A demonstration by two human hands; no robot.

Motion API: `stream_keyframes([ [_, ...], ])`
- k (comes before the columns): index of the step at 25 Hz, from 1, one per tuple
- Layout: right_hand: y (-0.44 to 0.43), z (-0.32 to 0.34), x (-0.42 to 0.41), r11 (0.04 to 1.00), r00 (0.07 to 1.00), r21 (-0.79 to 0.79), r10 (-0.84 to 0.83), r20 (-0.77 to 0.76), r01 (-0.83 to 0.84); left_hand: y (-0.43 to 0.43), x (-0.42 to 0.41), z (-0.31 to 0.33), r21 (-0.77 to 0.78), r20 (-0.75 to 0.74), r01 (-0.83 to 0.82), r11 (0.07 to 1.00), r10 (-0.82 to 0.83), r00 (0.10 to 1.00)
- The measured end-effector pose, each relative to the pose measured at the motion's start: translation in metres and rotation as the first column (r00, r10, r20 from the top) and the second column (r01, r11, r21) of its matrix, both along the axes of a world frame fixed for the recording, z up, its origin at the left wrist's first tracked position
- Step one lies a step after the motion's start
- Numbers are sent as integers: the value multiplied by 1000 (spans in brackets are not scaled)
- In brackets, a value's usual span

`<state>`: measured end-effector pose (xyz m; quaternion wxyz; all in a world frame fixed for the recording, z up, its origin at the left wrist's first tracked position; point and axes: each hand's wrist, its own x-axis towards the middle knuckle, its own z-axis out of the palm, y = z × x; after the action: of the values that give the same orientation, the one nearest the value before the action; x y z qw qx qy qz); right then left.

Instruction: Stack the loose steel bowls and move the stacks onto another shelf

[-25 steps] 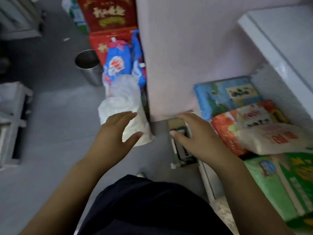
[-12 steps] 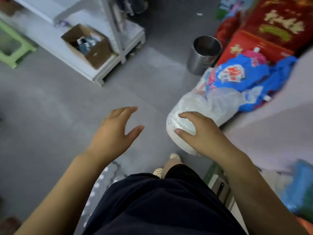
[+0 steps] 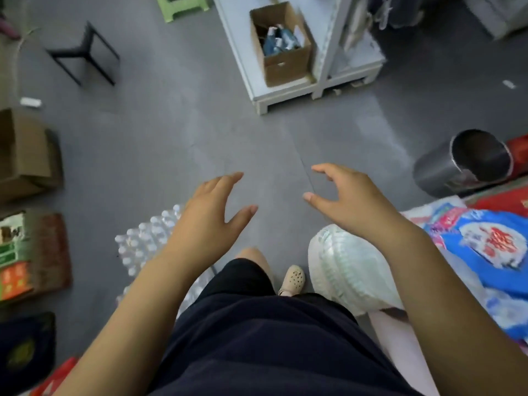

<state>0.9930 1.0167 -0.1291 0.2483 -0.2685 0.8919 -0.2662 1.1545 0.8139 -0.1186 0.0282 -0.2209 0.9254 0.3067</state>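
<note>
Both hands are held out over the grey floor point(image 3: 160, 132), apart from each other and touching nothing. The left hand point(image 3: 211, 215) is empty, palm down, fingers straight and thumb spread wide. The right hand point(image 3: 354, 201) is also empty, its fingers loosely curved, with a clear gap between thumb and forefinger.

The only steel item in view is a steel vessel point(image 3: 445, 170) on the floor at far right, just beside red packaging. It is cylindrical and open-topped, with a brushed grey outside and a dark inside. Whether it is one of the bowls cannot be told.

A white shelf unit point(image 3: 285, 94) stands ahead, well apart from the hands. Its low deck carries an open cardboard box point(image 3: 285, 64).

A pack of water bottles point(image 3: 145, 238) lies below the left forearm. A white plastic-wrapped bundle point(image 3: 348, 270) lies below the right forearm.
</note>
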Motion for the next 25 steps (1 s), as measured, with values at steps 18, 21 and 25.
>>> stream_keyframes([
  [18, -354, 11, -132, 961, 975, -187, 215, 49, -202, -319, -99, 20, -121, -45, -257, 959, 254, 966],
  [21, -387, 12, -168, 961, 982, -225, 180, 60, -162, -372, -141, 24, -120, -63, -254, 960, 248, 967],
  [25, -425, 12, -247, 970, 998, -235, 65, 17, -60, -416, -217, 15, -84, -108, -257, 963, 248, 963],
])
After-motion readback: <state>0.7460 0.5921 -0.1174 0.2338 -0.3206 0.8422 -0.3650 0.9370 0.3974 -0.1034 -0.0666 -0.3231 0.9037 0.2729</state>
